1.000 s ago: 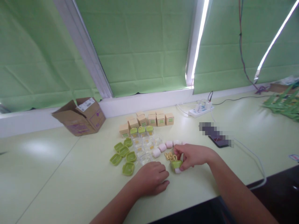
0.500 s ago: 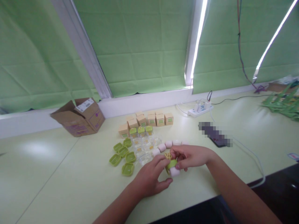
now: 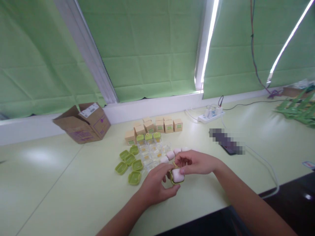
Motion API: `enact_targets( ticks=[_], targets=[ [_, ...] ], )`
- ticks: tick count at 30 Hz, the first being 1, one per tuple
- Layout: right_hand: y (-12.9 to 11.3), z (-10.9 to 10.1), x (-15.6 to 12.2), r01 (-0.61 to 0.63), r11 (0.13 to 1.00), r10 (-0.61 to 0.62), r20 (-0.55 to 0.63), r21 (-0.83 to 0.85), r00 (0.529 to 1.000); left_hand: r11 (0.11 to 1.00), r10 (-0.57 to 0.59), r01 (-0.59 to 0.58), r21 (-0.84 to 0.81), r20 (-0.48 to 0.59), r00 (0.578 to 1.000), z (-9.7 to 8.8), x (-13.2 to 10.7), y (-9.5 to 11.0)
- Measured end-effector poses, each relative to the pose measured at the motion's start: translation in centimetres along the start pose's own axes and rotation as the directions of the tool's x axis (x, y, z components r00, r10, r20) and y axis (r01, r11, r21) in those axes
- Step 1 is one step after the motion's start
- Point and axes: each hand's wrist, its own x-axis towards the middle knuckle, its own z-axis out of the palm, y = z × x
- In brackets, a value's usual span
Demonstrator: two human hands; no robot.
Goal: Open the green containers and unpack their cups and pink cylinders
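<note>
My left hand curls its fingers round the side of a small green lid, its thumb below the rim. A short white roll sits in the lid's open side, which now faces me. From the right, my right hand grips the lid's upper edge, thumb tip against the roll. Its curled fingers are partly hidden, close to a yellowish cord at the lid's top. Just behind, more white rolls lie in a row, partly covered by my right hand. Several clear containers stand beyond my left hand.
Loose green lids lie left of the clear containers. Some containers at the back wear green lids. Small cardboard boxes stand behind, a large open carton at left. A power strip, a phone and a white cable lie right.
The green lid has turned so that its open side with the white roll faces me. Both hands have shifted slightly left with it.
</note>
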Motion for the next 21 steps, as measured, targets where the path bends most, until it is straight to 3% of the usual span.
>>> enact_targets(
  ticks=[10,15,21],
  targets=[
    [-0.26,0.94,0.95,0.205,0.953,-0.234,-0.118,-0.221,0.965,0.985,-0.170,0.165,-0.056,-0.087,0.982,0.14,0.50,-0.38],
    [-0.44,0.89,0.91,0.212,0.945,-0.258,-0.172,-0.248,0.951,0.956,-0.279,0.272,-0.109,-0.060,0.958,0.04,0.63,-0.71],
    [-0.92,0.74,0.66,0.209,0.942,-0.257,-0.162,-0.264,0.953,0.956,-0.264,0.254,-0.145,-0.056,0.963,-0.05,0.56,-0.38]
  ],
)
